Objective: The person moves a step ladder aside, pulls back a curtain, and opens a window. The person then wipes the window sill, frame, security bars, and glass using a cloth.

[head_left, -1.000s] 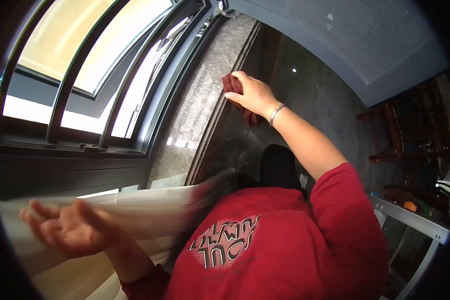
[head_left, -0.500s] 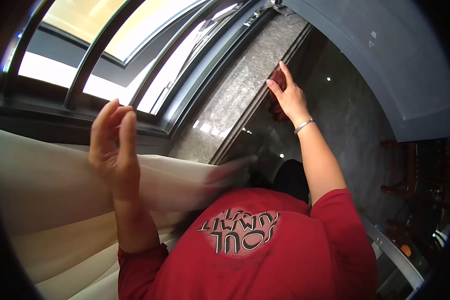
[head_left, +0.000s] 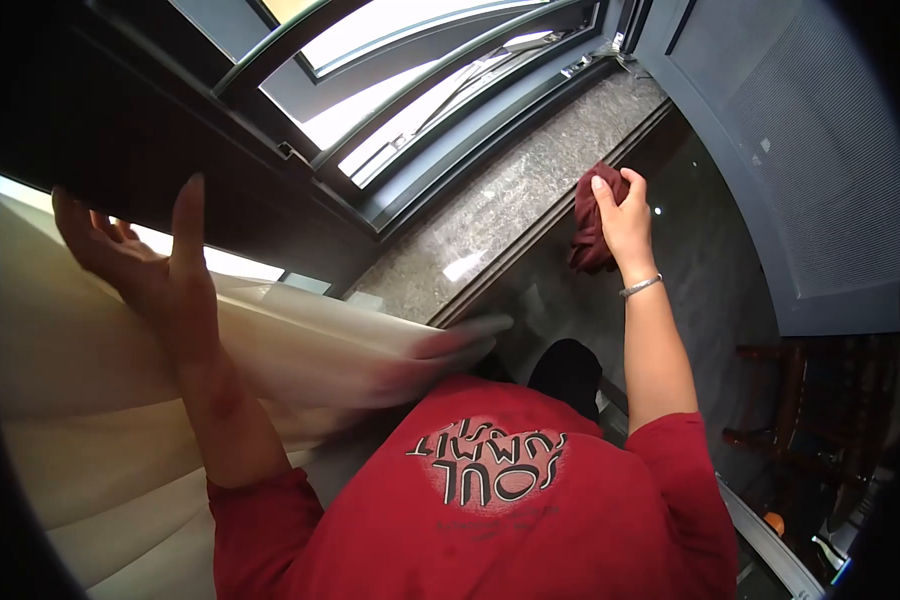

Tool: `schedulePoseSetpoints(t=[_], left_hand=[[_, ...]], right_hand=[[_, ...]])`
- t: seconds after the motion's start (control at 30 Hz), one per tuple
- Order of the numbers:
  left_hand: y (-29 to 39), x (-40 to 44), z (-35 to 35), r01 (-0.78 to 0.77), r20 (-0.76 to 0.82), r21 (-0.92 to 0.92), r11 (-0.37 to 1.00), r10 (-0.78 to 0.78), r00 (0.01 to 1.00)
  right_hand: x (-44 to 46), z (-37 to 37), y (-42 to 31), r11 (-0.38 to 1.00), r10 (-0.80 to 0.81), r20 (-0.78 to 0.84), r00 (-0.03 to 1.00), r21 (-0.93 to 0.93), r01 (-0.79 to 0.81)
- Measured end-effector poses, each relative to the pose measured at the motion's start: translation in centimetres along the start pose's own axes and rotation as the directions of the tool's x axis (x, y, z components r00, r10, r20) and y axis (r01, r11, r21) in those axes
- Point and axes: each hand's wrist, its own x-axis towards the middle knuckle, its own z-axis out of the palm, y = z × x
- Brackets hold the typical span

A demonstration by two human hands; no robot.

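Note:
A dark maroon cloth (head_left: 592,238) is bunched in my right hand (head_left: 628,222), closed with the thumb on top, and it hangs down by the front edge of the stone windowsill (head_left: 510,195). My left hand (head_left: 150,270) is raised at the left with thumb and fingers spread and nothing in it. It is nearest the lower edge of a dark window frame panel (head_left: 160,130), above a cream curtain (head_left: 100,330); whether the fingertips touch the frame I cannot tell.
Metal bars (head_left: 410,85) cross the open window above the sill. At the right stands a large grey panel (head_left: 810,200) with a mesh surface. Dark wooden furniture (head_left: 785,400) and a metal rail (head_left: 770,545) are at the lower right.
My left hand has moved left and its fingers have spread wider. My right hand, with the cloth, sits lower and further right in view. The camera has also shifted.

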Motion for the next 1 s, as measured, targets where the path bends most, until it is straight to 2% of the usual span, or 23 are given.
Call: schedulePoseSetpoints(t=[0.03, 0.1, 0.17, 0.2, 0.23, 0.27, 0.3, 0.33, 0.37, 0.4, 0.47, 0.53, 0.6, 0.67, 0.73, 0.8, 0.83, 0.87, 0.9, 0.93, 1.0], left_hand=[[0.1, 0.0, 0.3, 0.006, -0.002, 0.004, 1.000, -0.006, 1.000], [0.4, 0.0, 0.5, 0.078, -0.012, -0.123, 0.989, -0.080, 0.997], [1.1, 0.0, 0.6, 0.111, -0.001, -0.116, 0.987, -0.112, 0.994], [1.4, 0.3, 0.6, 0.140, 0.010, -0.118, 0.983, -0.140, 0.990], [1.4, 0.3, 0.6, 0.139, 0.009, -0.121, 0.983, -0.139, 0.990], [1.3, 0.3, 0.6, 0.123, 0.033, -0.104, 0.987, -0.120, 0.992], [1.2, 0.2, 0.6, 0.106, 0.057, -0.087, 0.991, -0.101, 0.993], [1.3, 0.2, 0.7, 0.105, 0.055, -0.092, 0.990, -0.100, 0.993], [1.3, 0.2, 0.8, 0.109, 0.058, -0.102, 0.989, -0.103, 0.993], [1.3, 0.2, 0.8, 0.112, 0.059, -0.111, 0.987, -0.106, 0.993], [1.1, -0.2, 0.9, 0.099, 0.036, -0.120, 0.988, -0.095, 0.995], [1.0, -0.4, 1.2, 0.093, 0.010, -0.121, 0.988, -0.092, 0.996], [0.8, -0.3, 1.0, 0.071, 0.009, -0.177, 0.982, -0.070, 0.997], [0.6, 0.0, 0.9, 0.041, 0.020, -0.148, 0.988, -0.038, 0.999], [0.4, 0.1, 0.8, 0.021, 0.034, -0.123, 0.992, -0.017, 0.999], [0.0, 0.0, 1.1, -0.006, 0.022, -0.274, 0.962, 0.013, 1.000], [-0.1, -0.2, 1.1, -0.003, 0.022, -0.271, 0.962, 0.009, 1.000], [-0.3, -0.4, 0.9, -0.025, 0.009, -0.135, 0.990, 0.026, 1.000], [-0.4, -0.5, 0.8, -0.046, 0.003, -0.001, 0.999, 0.046, 0.999], [-0.4, -0.4, 0.7, -0.047, -0.003, -0.005, 0.999, 0.047, 0.999], [-0.6, -0.1, 0.8, -0.115, 0.040, -0.010, 0.993, 0.116, 0.992]], right_hand=[[-0.2, -0.6, -1.5, 0.997, -0.024, -0.039, 0.999, 0.075, 0.027], [-0.3, -1.5, -4.2, 0.963, -0.111, -0.136, 0.984, 0.229, 0.141], [-0.7, -2.0, -7.4, 0.870, -0.179, -0.105, 0.978, 0.448, 0.207], [-1.3, -2.1, -9.4, 0.840, -0.206, -0.107, 0.973, 0.491, 0.232], [-2.3, -1.8, -11.9, 0.668, -0.221, -0.015, 0.975, 0.727, 0.162], [-3.1, -1.4, -13.3, 0.719, -0.286, 0.005, 0.958, 0.662, 0.211], [-2.8, 0.7, -12.1, 0.781, -0.502, -0.045, 0.864, 0.406, 0.475], [-3.5, 2.7, -12.4, 0.736, -0.608, -0.004, 0.794, 0.373, 0.566], [-4.4, 4.2, -12.3, 0.693, -0.720, 0.056, 0.692, 0.112, 0.712], [-6.1, 5.5, -12.2, 0.721, -0.673, 0.209, 0.710, -0.031, 0.693], [-8.3, 7.5, -10.3, 0.742, -0.575, 0.315, 0.755, -0.190, 0.644], [-7.9, 7.9, -9.1, 0.744, -0.500, 0.365, 0.785, -0.282, 0.605], [-6.4, 8.1, -8.3, 0.776, -0.463, 0.380, 0.801, -0.262, 0.573], [-4.4, 7.3, -7.3, 0.726, -0.538, 0.274, 0.797, -0.330, 0.604], [-1.0, 6.2, -6.2, 0.732, -0.526, 0.141, 0.839, -0.427, 0.531], [2.7, 5.6, -4.5, 0.747, -0.526, 0.016, 0.850, -0.469, 0.471], [4.5, 5.8, -3.2, 0.736, -0.561, -0.001, 0.828, -0.458, 0.498], [5.8, 6.0, -2.9, 0.722, -0.597, -0.019, 0.802, -0.447, 0.527], [6.6, 6.0, -2.8, 0.807, -0.513, 0.021, 0.858, -0.329, 0.491], [7.0, 6.3, -2.7, 0.769, -0.552, -0.013, 0.834, -0.394, 0.503], [7.8, 6.6, -2.6, 0.784, -0.504, -0.047, 0.863, -0.444, 0.434]])
